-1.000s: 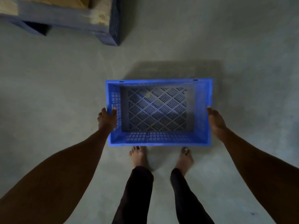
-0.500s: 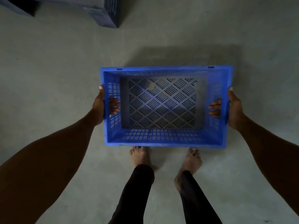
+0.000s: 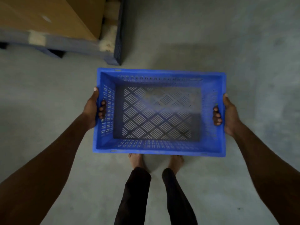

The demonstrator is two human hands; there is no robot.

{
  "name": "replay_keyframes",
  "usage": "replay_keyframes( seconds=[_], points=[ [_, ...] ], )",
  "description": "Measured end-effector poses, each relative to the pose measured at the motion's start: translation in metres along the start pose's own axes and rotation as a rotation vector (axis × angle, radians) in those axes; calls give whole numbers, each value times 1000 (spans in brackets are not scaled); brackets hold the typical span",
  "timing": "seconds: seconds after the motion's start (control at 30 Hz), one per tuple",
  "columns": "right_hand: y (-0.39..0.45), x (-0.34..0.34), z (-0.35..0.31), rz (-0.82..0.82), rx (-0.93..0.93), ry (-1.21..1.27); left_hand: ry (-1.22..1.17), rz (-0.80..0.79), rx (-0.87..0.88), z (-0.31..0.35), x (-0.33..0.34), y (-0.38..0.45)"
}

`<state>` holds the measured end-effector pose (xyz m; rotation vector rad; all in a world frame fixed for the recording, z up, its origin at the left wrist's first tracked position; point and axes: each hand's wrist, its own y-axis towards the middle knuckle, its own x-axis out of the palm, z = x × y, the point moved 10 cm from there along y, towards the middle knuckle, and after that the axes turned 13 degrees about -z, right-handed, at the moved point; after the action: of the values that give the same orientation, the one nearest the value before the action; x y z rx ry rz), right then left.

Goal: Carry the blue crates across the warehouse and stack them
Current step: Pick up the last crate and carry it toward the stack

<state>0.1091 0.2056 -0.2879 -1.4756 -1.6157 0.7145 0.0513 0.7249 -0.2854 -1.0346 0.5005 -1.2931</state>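
Beyond and left of the left hand (image 3: 92, 109), a wooden pallet (image 3: 73, 44) carrying a cardboard box (image 3: 53, 17) has come further into view than a second ago. The left hand grips the left wall of the blue crate (image 3: 159, 146), thumb along the rim and fingers (image 3: 102, 109) curled through the handle slot. The crate hangs level between both hands, clear of the concrete floor (image 3: 243, 46) and nearer the camera than before, its slotted bottom empty. The right hand (image 3: 227, 114) grips the opposite wall the same way. So the lift is done, and the carry across the warehouse likely comes next; no stack is visible yet.
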Motion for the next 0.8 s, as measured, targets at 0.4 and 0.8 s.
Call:
replay_keyframes(
  seconds=[0.4, 0.8],
  points=[
    [-345, 22, -166, 104, -132, 4, 157, -51, 74, 176, 130, -302],
    [-542, -59, -155, 285, -288, 169, 500, -196, 210, 258, 301, -408]
  ],
)
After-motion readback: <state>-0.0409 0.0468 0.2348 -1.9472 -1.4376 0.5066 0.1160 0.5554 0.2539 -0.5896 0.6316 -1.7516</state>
